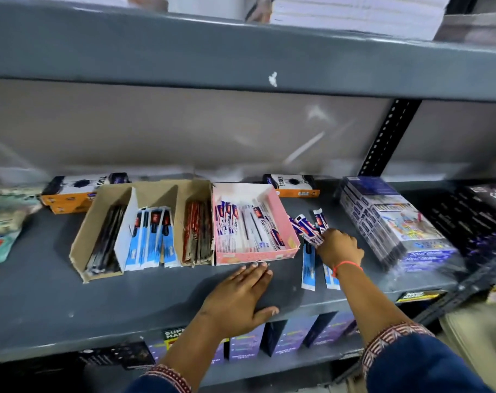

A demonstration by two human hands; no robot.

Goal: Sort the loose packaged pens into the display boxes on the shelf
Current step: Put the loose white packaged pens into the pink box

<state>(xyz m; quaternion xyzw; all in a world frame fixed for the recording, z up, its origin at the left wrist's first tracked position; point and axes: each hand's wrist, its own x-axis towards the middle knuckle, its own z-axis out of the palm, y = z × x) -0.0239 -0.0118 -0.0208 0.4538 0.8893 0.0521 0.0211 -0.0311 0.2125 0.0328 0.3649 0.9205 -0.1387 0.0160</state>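
A pink display box on the grey shelf holds purple-and-white packaged pens. Left of it a brown cardboard box has compartments with black packs, blue packs and red packs. My right hand is shut on several loose purple-and-white pens just right of the pink box. Two loose blue packs lie on the shelf below that hand, one partly hidden by my wrist. My left hand lies flat and open on the shelf, fingertips touching the pink box's front edge.
Orange-and-white boxes stand behind the display boxes. A stack of wrapped packs sits to the right, dark boxes beyond it, green packets at far left. The shelf front edge runs below my hands.
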